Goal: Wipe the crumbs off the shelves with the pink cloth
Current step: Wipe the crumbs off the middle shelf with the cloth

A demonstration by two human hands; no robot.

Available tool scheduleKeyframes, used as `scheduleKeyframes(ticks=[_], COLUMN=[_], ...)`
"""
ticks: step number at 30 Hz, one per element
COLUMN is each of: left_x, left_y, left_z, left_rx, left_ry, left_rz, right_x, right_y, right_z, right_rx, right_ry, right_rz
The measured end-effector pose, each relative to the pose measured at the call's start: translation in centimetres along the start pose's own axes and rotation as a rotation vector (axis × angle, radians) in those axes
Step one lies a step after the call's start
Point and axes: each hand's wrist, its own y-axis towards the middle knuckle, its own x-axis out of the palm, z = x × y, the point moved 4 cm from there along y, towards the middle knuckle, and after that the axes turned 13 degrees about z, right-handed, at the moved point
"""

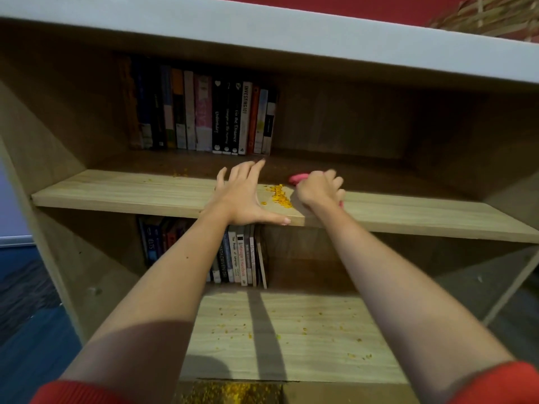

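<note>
A wooden bookcase fills the view. On its middle shelf [122, 191] a small heap of yellow crumbs [280, 196] lies near the front edge. My right hand [319, 189] grips the bunched pink cloth [298, 178] just right of the heap, on the shelf. My left hand [246, 196] lies flat with spread fingers left of the crumbs, its thumb along the shelf's front edge. The lower shelf [320, 354] has scattered yellow crumbs [303, 328] across it.
A row of upright books [204, 112] stands at the back left of the middle shelf. More books [239, 258] stand at the back of the lower shelf. A cardboard box with yellow crumbs [233, 393] sits below the front edge. Blue floor [26, 316] lies left.
</note>
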Motion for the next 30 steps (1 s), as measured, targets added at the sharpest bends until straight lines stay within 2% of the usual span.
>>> scheduleKeyframes(ticks=[3,7,9,11,14,17,20,22,24,25,28,30], left_x=[-0.6,-2.1,-2.7,-2.6,-2.2,-1.9,-2.0,-2.0,-2.0,-1.9,-1.7,-1.6], left_y=[-0.6,-1.7,-2.1,-2.3,-1.7,-1.5,-1.5,-1.4,-1.3,-1.2,-1.0,-0.8], left_z=[0.4,-1.6,-3.1,-3.7,-4.0,-4.5,-4.6,-4.6,-4.8,-4.9,-5.0,-5.1], left_rx=[0.020,0.004,-0.045,-0.059,-0.058,-0.087,-0.087,-0.090,-0.091,-0.095,-0.108,-0.101], left_ry=[0.031,0.083,0.088,0.095,0.086,0.079,0.071,0.058,0.050,0.042,0.024,0.023], left_rz=[0.024,0.013,-0.039,-0.082,-0.090,-0.080,-0.080,-0.075,-0.076,-0.083,-0.113,-0.115], right_x=[1.5,1.5,0.6,0.6,2.0,4.1,5.3,7.6,11.9,12.2,7.1,7.3], right_y=[-2.0,0.0,2.0,3.1,2.2,1.0,2.0,7.0,14.1,15.5,11.6,11.3], right_z=[-4.1,-3.7,-1.9,-0.2,-0.7,-4.2,-5.1,-3.1,0.3,1.2,0.3,-0.5], right_rx=[-0.057,0.067,0.066,0.046,-0.070,-0.178,-0.026,0.049,0.094,0.145,0.160,0.111], right_ry=[0.116,0.389,0.364,0.219,0.059,0.141,0.401,0.421,0.327,0.284,0.090,-0.027], right_rz=[-0.074,-0.125,-0.105,-0.105,-0.119,-0.194,-0.346,-0.283,-0.153,-0.140,-0.112,-0.112])
